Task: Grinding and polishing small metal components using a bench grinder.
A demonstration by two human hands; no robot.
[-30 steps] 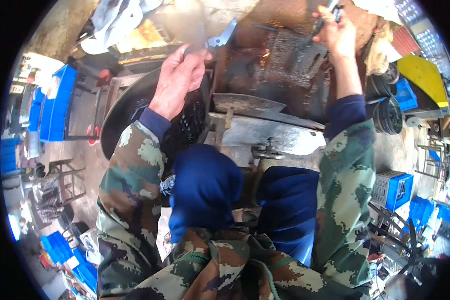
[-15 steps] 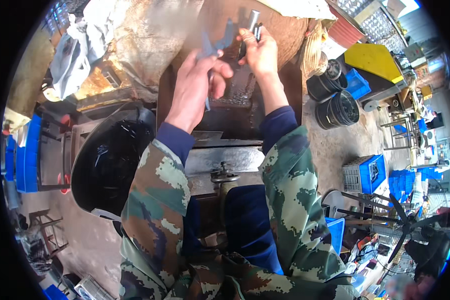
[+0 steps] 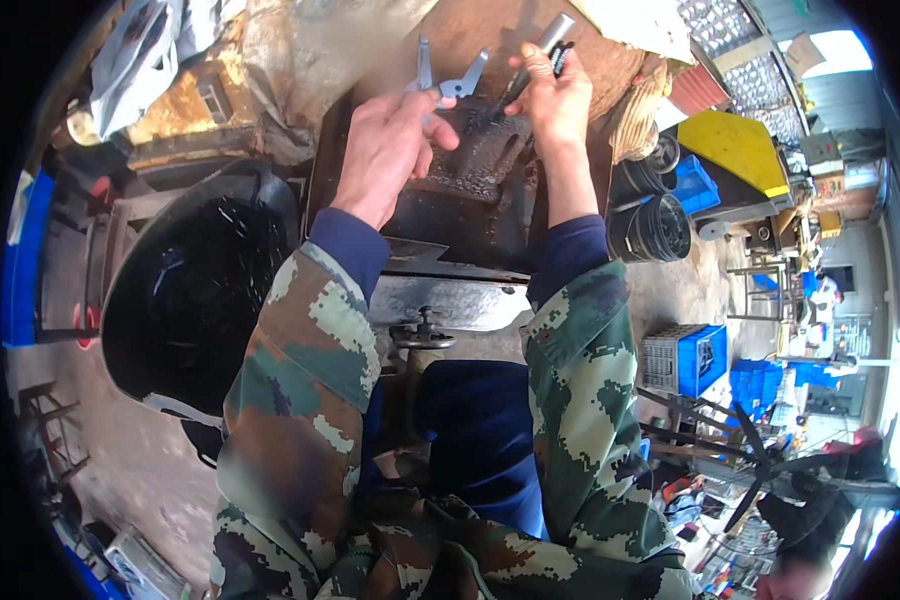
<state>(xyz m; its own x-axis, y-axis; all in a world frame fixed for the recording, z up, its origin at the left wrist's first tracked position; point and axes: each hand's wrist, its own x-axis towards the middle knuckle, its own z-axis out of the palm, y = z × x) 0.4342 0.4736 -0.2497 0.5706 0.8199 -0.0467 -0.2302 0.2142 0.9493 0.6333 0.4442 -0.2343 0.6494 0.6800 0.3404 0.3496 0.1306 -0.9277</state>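
Observation:
My left hand (image 3: 388,150) is closed on a grey forked metal part (image 3: 460,87), whose two prongs point away from me. The rest of that part is hidden by the fingers. To the right, my right hand (image 3: 558,100) grips a slim rod-shaped tool (image 3: 553,37) with a bright silver far end and a dark shaft slanting down toward the left. What kind of tool it is, I cannot make out. Both hands are above a dark, worn metal work surface (image 3: 470,205) with a wet-looking or gritty patch; the part and the tool appear apart.
A large black bowl-shaped container (image 3: 185,300) stands to the left. Dark buckets (image 3: 655,228) and a yellow-topped box (image 3: 725,155) are at the right. Farther off are a blue-and-grey crate (image 3: 685,360) and a fan (image 3: 760,465). A handwheel (image 3: 422,335) sits near my lap.
My right hand has moved right with the rod-shaped tool, farther from the left hand. The forked part has turned, so its two prongs now show clearly. The view has shifted slightly.

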